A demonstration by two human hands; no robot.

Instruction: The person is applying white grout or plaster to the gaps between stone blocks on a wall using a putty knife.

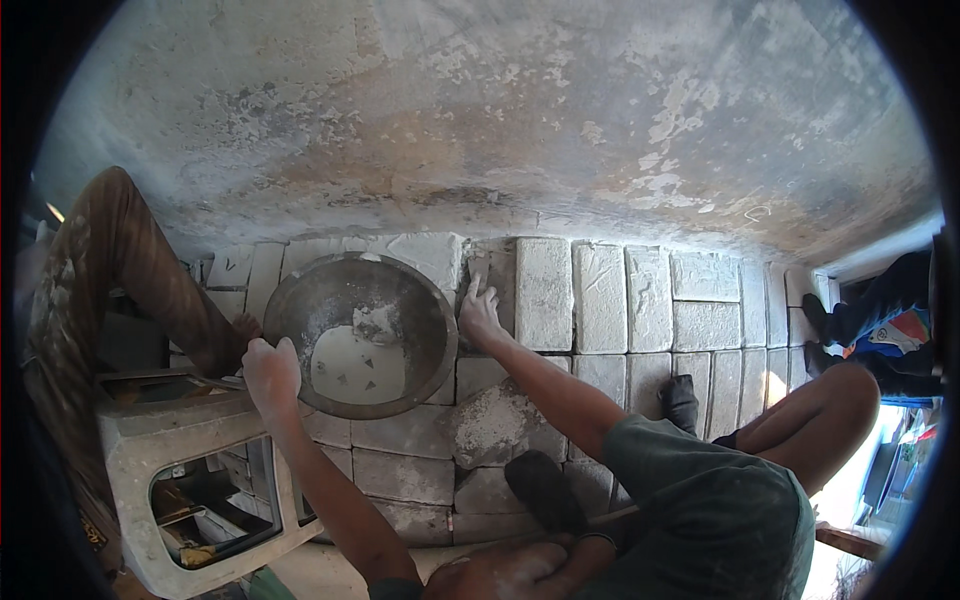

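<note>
My left hand point(272, 375), dusty white, is closed in a fist at the left rim of a round dark basin point(449, 345), beside the stool. A thin edge shows by the fist, but what it grips is hidden. In the basin lies pale wet mortar point(345, 372) with a lighter lump at its far side. My right hand point(482, 312) reaches just past the basin's right side to the far row of blocks. Its index finger is stretched out over a darker grey block point(500, 268) at the foot of the wall, the other fingers loosely bent. No object shows in it.
A weathered wall point(480, 130) rises beyond the pale blocks point(544, 295). A pale plastic stool point(135, 460) stands left, beside another person's brown-trousered leg point(150, 250). A mortar-smeared patch point(495, 425) lies near the basin. Someone in dark trousers point(885, 300) is at far right.
</note>
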